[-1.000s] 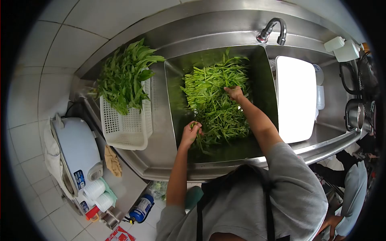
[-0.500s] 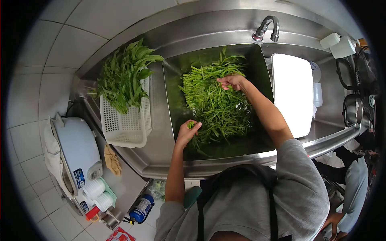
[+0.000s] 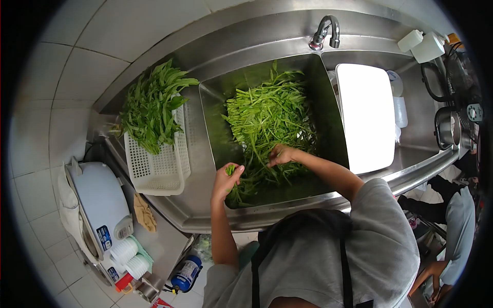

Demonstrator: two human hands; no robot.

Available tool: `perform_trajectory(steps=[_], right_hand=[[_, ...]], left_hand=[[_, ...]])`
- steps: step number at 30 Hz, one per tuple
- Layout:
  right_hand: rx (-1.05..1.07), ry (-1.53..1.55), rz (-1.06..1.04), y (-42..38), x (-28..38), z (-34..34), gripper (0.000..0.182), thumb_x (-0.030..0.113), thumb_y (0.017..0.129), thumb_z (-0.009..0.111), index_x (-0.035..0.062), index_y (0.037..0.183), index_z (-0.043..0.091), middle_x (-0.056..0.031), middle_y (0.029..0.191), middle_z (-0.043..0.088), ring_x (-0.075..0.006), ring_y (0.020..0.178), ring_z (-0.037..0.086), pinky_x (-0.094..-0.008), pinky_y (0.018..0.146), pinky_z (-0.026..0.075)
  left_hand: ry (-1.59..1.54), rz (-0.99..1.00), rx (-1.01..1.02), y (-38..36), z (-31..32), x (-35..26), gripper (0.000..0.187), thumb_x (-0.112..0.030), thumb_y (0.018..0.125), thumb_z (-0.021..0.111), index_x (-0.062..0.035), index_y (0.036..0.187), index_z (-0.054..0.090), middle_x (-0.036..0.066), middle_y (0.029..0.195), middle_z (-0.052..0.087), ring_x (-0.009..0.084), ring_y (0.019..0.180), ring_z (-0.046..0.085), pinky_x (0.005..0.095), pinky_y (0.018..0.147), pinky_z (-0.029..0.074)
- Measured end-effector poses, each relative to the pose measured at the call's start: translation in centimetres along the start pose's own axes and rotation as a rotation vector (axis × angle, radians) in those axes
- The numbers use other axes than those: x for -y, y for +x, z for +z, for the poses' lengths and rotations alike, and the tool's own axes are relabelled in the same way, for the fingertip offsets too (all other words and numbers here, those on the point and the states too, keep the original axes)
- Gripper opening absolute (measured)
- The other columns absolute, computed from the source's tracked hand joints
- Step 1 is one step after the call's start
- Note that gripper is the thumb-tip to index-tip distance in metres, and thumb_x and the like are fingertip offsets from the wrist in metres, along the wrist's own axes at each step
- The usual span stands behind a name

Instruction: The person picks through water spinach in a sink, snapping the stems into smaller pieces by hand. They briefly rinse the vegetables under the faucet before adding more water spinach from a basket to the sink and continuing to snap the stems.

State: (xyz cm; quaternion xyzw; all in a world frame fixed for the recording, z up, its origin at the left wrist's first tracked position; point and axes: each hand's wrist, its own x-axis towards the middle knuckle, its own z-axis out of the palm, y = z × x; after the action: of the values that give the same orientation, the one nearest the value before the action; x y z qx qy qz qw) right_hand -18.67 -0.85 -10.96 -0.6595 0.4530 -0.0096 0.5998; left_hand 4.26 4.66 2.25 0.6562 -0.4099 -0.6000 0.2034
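Observation:
A large heap of water spinach, long green stems with narrow leaves, lies in the middle sink basin. At the basin's near left corner, my left hand is closed around a small bunch of the stems, whose leaves trail down beside the fingers. My right hand is at the near side of the heap, its fingers pinched together on some of the greens. Exactly which stems it grips is partly hidden.
More greens lie over a white perforated basket left of the basin. A faucet rises behind. A white board or lid leans over the right basin. Pots stand far right, near another person.
My right hand has come from the top of the heap toward me, near my left hand. My left hand has shifted slightly left and still holds its bunch. The view has tilted a little.

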Motion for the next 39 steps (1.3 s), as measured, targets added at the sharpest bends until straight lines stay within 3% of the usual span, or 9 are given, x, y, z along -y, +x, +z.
perform_trajectory(steps=[7,13,16,20,24,27,31,37,39], right_hand=[[-0.635,-0.27,0.656,3.1,-12.7,-3.7,0.024,0.015,0.071,0.063,0.0044,0.092,0.06,-0.0182,0.094,0.06,-0.0323,0.09,0.058,-0.0412,0.076,0.048],[-0.407,-0.4,0.629,2.7,-15.0,-5.9,0.031,0.023,0.076,0.061,0.0049,0.101,0.058,-0.0214,0.102,0.058,-0.0331,0.096,0.057,-0.0437,0.08,0.047],[-0.027,-0.393,0.614,5.3,-16.7,-6.4,0.034,0.021,0.077,0.058,0.0058,0.107,0.056,-0.0185,0.116,0.053,-0.0321,0.113,0.047,-0.0431,0.092,0.04],[-0.127,-0.37,0.623,4.1,-17.8,-4.4,0.06,0.037,0.071,0.064,0.0057,0.12,0.048,-0.0178,0.123,0.048,-0.0352,0.109,0.048,-0.0421,0.09,0.041],[-0.187,-0.32,0.755,0.4,-13.8,-3.5,0.04,0.022,0.076,0.057,0.0054,0.111,0.056,-0.0176,0.13,0.04,-0.0323,0.121,0.038,-0.0428,0.099,0.032],[-0.375,-0.367,0.657,1.1,-17.8,-1.8,0.065,0.035,0.077,0.057,0.0056,0.13,0.034,-0.0165,0.131,0.04,-0.0295,0.121,0.037,-0.0387,0.1,0.03],[-0.577,-0.262,0.426,6.2,-25.2,1.9,0.031,0.023,0.078,0.054,0.0062,0.104,0.058,-0.0157,0.109,0.056,-0.0287,0.101,0.053,-0.038,0.086,0.041],[0.393,-0.581,0.076,7.4,-22.2,-2.5,0.018,0.02,0.081,0.051,0.0083,0.092,0.06,-0.0058,0.08,0.062,-0.0236,0.071,0.057,-0.0346,0.067,0.047],[0.374,-0.062,0.197,5.0,-17.8,-3.6,0.014,0.021,0.082,0.055,0.009,0.088,0.059,-0.0017,0.074,0.062,-0.017,0.061,0.054,-0.0302,0.058,0.047]], left_hand=[[-0.011,-0.021,0.02,-2.1,0.4,0.2,0.021,-0.023,0.082,0.062,-0.0033,0.081,0.054,-0.002,0.06,0.049,0.0058,0.052,0.046,0.0214,0.049,0.036],[-0.025,-0.025,0.016,-2.9,0.7,0.0,0.02,-0.021,0.083,0.062,-0.0032,0.08,0.054,-0.002,0.061,0.048,0.0052,0.052,0.045,0.0212,0.049,0.037],[0.007,-0.005,0.027,-2.6,1.0,-0.1,0.02,-0.021,0.083,0.062,-0.0028,0.081,0.054,-0.002,0.06,0.049,0.005,0.051,0.045,0.0213,0.049,0.038],[-0.002,0.05,0.048,-2.6,1.5,-0.6,0.024,-0.025,0.082,0.063,-0.0025,0.081,0.054,-0.003,0.058,0.048,0.0048,0.05,0.045,0.0215,0.046,0.038],[0.012,0.044,0.057,-3.4,1.6,-0.5,0.025,-0.026,0.081,0.064,-0.0024,0.082,0.054,-0.002,0.059,0.049,0.0052,0.05,0.045,0.0215,0.047,0.038],[0.06,0.022,0.067,-4.3,1.8,-0.3,0.027,-0.027,0.081,0.064,-0.0023,0.082,0.055,-0.002,0.06,0.05,0.0057,0.05,0.046,0.0221,0.047,0.039],[0.102,-0.002,0.021,-4.9,1.8,0.1,0.028,-0.029,0.08,0.064,-0.0021,0.083,0.055,-0.002,0.061,0.05,0.0061,0.051,0.048,0.023,0.048,0.04],[0.172,0.02,0.072,-4.0,2.5,-0.2,0.032,-0.033,0.08,0.064,-0.0018,0.084,0.056,-0.001,0.061,0.051,0.0059,0.05,0.048,0.0241,0.048,0.04],[0.205,0.064,0.089,-3.5,3.1,-0.5,0.033,-0.034,0.08,0.063,-0.0016,0.085,0.056,0.0,0.062,0.052,0.0061,0.05,0.048,0.0245,0.047,0.04]])
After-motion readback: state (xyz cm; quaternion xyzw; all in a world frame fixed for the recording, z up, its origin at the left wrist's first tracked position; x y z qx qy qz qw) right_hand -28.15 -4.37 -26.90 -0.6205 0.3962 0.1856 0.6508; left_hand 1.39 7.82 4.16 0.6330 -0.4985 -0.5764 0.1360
